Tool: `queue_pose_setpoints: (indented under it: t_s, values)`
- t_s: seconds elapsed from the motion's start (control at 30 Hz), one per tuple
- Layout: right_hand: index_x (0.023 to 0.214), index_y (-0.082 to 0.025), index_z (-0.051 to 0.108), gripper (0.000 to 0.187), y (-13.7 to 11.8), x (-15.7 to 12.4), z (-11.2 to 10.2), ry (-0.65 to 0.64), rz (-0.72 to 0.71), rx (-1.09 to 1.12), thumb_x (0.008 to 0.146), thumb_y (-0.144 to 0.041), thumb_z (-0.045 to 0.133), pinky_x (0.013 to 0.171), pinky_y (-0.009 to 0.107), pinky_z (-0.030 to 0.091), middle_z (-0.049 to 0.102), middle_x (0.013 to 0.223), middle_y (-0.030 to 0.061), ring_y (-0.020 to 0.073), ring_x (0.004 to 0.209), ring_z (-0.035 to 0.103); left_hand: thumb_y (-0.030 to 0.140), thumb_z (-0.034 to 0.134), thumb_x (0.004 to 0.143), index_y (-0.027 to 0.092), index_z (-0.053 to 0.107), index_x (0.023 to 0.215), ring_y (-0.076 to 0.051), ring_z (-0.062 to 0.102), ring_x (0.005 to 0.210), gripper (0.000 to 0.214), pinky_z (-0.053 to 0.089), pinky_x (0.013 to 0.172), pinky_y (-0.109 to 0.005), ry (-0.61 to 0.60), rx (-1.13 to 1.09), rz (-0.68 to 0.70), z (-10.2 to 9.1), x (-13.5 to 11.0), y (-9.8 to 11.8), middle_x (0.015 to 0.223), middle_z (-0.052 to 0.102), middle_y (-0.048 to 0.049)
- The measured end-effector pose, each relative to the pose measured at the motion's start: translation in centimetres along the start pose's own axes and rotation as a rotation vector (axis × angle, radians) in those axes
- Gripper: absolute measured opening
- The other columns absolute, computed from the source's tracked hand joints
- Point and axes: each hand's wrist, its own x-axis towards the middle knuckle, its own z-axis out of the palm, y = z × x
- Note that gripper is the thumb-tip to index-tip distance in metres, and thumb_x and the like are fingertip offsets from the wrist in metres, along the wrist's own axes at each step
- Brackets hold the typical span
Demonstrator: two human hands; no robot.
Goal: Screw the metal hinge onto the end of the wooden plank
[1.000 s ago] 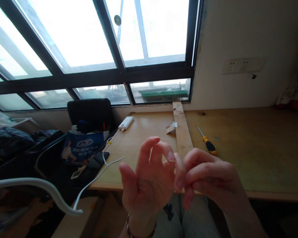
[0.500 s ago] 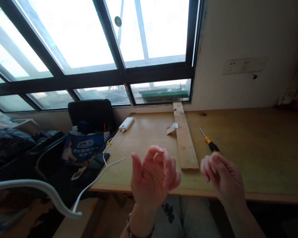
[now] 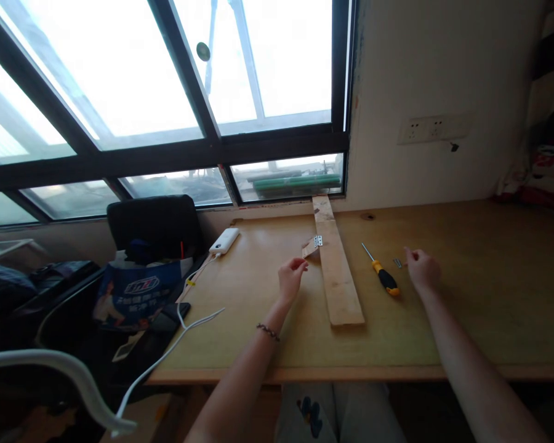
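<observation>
A long wooden board lies on the table, its far end by the window. At its left edge sits a small metal hinge, with a little flap of wood-like material sticking out to the left. My left hand is just below that flap, fingertips pressed together; what lies between them, if anything, is too small to see. Right of the board lies a yellow-and-black screwdriver. Beside it are a few small screws. My right hand is close to the screws, its index finger stretched out and nothing visible in it.
A white power bank with a white cable lies at the table's left. Past that edge stand a black chair and a blue printed bag. A white curved tube crosses the lower left. Sockets are on the wall.
Both hands have moved forward, away from my body. The left hand has gone to the hinge flap and its fingers have closed together; the right has gone to the screws. The view has shifted slightly.
</observation>
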Motion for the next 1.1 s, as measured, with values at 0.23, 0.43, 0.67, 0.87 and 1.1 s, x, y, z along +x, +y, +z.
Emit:
queue_pose_setpoints:
  t_s: [0.23, 0.43, 0.67, 0.87, 1.1]
  values:
    - [0.096, -0.016, 0.059, 0.034, 1.5, 0.5, 3.0, -0.1, -0.104, -0.086, 0.075, -0.042, 0.053, 0.059, 0.027, 0.036, 0.063, 0.09, 0.0096, 0.0204, 0.077, 0.057, 0.049, 0.04, 0.081, 0.015, 0.06, 0.061, -0.011, 0.051, 0.043, 0.045, 0.037, 0.05, -0.021, -0.005, 0.198, 0.043, 2.4, 1.6, -2.6, 0.045, 0.055, -0.0003]
    - [0.087, -0.017, 0.062, 0.024, 2.5, 1.0, 3.9, -0.272, -0.082, -0.142, 0.076, -0.036, 0.053, 0.057, 0.026, 0.037, 0.064, 0.083, 0.0068, 0.0194, 0.077, 0.058, 0.048, 0.035, 0.084, 0.017, 0.058, 0.061, -0.01, 0.047, 0.043, 0.045, 0.034, 0.051, -0.021, -0.128, 0.338, 0.176, 2.7, 0.7, -3.1, 0.043, 0.051, 0.001]
    - [0.093, -0.014, 0.061, 0.026, 2.2, 1.1, 4.1, -0.361, -0.118, -0.317, 0.083, -0.031, 0.044, 0.065, 0.03, 0.039, 0.062, 0.093, 0.0128, 0.0224, 0.085, 0.057, 0.045, 0.034, 0.086, 0.017, 0.053, 0.057, -0.01, 0.046, 0.043, 0.045, 0.032, 0.051, -0.02, -0.158, 0.368, 0.231, 2.8, 0.4, -2.8, 0.044, 0.051, 0.0003]
    - [0.091, -0.007, 0.059, 0.028, 2.0, 0.9, 4.2, -0.371, -0.193, -0.371, 0.085, -0.026, 0.039, 0.08, 0.038, 0.036, 0.06, 0.094, 0.021, 0.0278, 0.094, 0.054, 0.043, 0.034, 0.087, 0.018, 0.05, 0.055, -0.01, 0.047, 0.046, 0.044, 0.031, 0.051, -0.02, -0.18, 0.456, 0.273, 2.9, -0.3, -2.3, 0.048, 0.052, -0.0013]
    - [0.086, -0.013, 0.054, 0.02, -0.8, -0.3, 2.8, -0.203, -0.066, 0.303, 0.08, -0.029, 0.046, 0.074, 0.035, 0.041, 0.059, 0.084, 0.0122, 0.021, 0.079, 0.055, 0.043, 0.038, 0.085, 0.017, 0.057, 0.064, -0.009, 0.05, 0.048, 0.039, 0.035, 0.052, -0.02, -0.212, 0.301, 0.264, 3.0, -1.3, -0.5, 0.053, 0.056, -0.0013]
